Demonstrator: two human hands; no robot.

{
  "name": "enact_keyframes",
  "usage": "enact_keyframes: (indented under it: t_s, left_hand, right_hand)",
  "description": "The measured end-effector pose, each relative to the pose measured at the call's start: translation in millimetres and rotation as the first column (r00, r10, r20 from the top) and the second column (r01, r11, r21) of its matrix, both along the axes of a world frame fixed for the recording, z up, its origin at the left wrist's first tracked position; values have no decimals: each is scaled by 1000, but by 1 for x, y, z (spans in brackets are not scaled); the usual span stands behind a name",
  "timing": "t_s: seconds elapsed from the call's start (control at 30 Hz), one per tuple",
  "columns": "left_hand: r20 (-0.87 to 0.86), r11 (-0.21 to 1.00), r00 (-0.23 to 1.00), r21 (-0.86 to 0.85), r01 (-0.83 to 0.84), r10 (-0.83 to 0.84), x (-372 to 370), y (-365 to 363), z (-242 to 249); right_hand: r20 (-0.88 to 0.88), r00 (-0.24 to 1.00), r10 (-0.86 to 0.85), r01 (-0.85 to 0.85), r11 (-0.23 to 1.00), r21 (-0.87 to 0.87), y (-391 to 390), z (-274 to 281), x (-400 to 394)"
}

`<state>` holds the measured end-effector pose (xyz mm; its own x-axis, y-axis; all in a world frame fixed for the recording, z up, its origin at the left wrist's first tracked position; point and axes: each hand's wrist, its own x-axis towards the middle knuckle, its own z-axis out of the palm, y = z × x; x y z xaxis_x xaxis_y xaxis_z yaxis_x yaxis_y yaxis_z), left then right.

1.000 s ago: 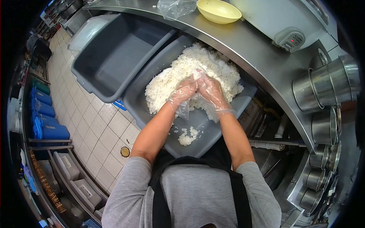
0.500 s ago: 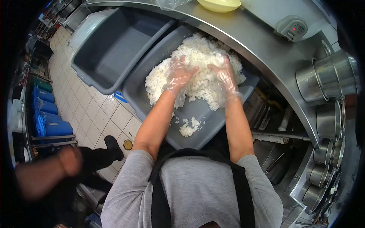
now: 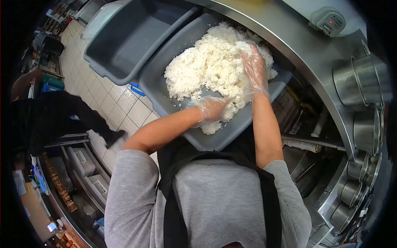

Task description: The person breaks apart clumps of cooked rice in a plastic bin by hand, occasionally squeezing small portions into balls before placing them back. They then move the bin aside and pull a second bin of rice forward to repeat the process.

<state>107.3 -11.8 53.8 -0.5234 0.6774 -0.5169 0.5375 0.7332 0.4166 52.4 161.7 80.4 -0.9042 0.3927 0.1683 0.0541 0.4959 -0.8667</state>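
Rice (image 3: 215, 62) in gray tub (image 3: 202, 140) is touched by gloved R hand (image 3: 254, 68), fingers unclenched. Gloved L hand (image 3: 213, 109) is seen at rice's nr edge, grip can't be told

The head camera (wide-angled) looks forward and down onto the rice tub (image 3: 225, 136).

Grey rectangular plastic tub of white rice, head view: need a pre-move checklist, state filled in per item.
1. Left hand in clear plastic glove: ok.
2. Right hand in clear plastic glove, against the heap of white rice: ok.
3. Heap inside the grey rectangular plastic tub: ok.
4. Rice gripped in either hand: cannot tell, palms hidden.
5. Co-worker's black-trousered leg apart from both hands: ok.
6. Support under the tub: cannot tell, hidden.
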Motion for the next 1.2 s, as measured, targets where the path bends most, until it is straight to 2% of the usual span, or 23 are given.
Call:
enact_keyframes:
  t_s: [0.1, 0.17, 0.23, 0.27, 0.33, 0.37, 0.43, 0.47, 0.5, 0.53, 0.57, 0.63, 0.67, 0.77, 0.83, 0.87, 0.93, 0.97, 1.03, 1.07, 1.13, 1.17, 1.2]
  left_hand:
    - [-108, 992, 991, 91, 82, -72, -10, -21, 9]
    - [-177, 983, 968, 47, -175, 180, -24, -31, 6]
    - [-140, 944, 937, 118, -307, 322, -36, -43, 21]
    - [-136, 946, 938, 111, -304, 317, -40, -43, 30]
    - [-249, 920, 887, 53, -389, 389, -49, -42, 45]
    - [-249, 921, 889, 51, -385, 385, -51, -46, 39]
    - [-285, 872, 834, 286, -397, 473, -55, -55, 29]
    - [-284, 874, 836, 283, -395, 470, -60, -61, 26]
    - [-170, 882, 889, 296, -366, 426, -65, -66, 27]
    - [-55, 888, 927, 312, -338, 372, -69, -69, 28]
    - [-54, 889, 927, 311, -337, 370, -73, -73, 25]
    - [224, 795, 833, 255, -551, 506, -75, -77, 23]
    - [224, 795, 833, 255, -551, 506, -75, -77, 21]
    - [202, 798, 825, 215, -563, 528, -62, -64, 45]
    - [-52, 899, 906, 159, -408, 420, -62, -58, 53]
    - [-54, 900, 907, 161, -405, 418, -64, -57, 53]
    - [-241, 952, 921, 68, -297, 305, -70, -54, 53]
    - [-243, 953, 921, 67, -296, 303, -78, -57, 46]
    - [-576, 970, 781, 156, -185, 241, -102, -71, 20]
    - [-577, 971, 781, 157, -183, 241, -112, -75, 9]
    - [-482, 905, 767, 274, -326, 423, -126, -77, 5]
    - [-485, 905, 766, 276, -323, 421, -135, -74, 2]
    - [-418, 884, 781, 173, -433, 464, -138, -66, 10]
  right_hand:
    - [-27, 1000, -12, 14, 998, 62, 2, -5, -5]
    - [-31, 999, -43, 47, 992, 114, 2, -8, -7]
    - [-178, 984, -18, 63, 967, 246, -1, -8, -5]
    - [-173, 985, -23, 65, 968, 241, -3, -7, -3]
    - [-145, 989, -3, 18, 995, 97, -4, 0, -1]
    - [-144, 990, -8, 21, 995, 95, -4, 3, -1]
    - [-81, 995, -58, 65, 995, 81, -4, 5, -1]
    - [-79, 995, -62, 68, 995, 79, 2, -5, -6]
    - [-114, 993, 20, -38, 986, -159, 3, -4, -11]
    - [-168, 982, 91, -150, 912, -383, 4, -3, -13]
    - [-38, 997, 72, -78, 702, -708, 7, -5, -5]
    - [-77, 986, 147, -160, 723, -672, 14, -11, -7]
    - [-115, 968, 224, -246, 737, -630, 17, -14, -9]
    - [-73, 981, 179, -189, 810, -555, 12, -14, -10]
    - [-89, 982, 164, -186, 817, -546, 14, -15, -10]
    - [-104, 983, 152, -184, 823, -537, 15, -15, -10]
    - [-124, 985, 122, -171, 812, -558, 13, -17, -12]
    - [-142, 985, 94, -160, 799, -580, 12, -18, -14]
    - [-124, 988, 91, -146, 806, -574, 11, -16, -13]
    - [-105, 990, 90, -133, 814, -565, 10, -15, -12]
    - [-100, 992, 83, -125, 817, -563, 8, -13, -11]
    - [-92, 993, 75, -114, 820, -561, 7, -11, -12]
    - [-93, 993, 74, -114, 820, -562, 8, -13, -12]
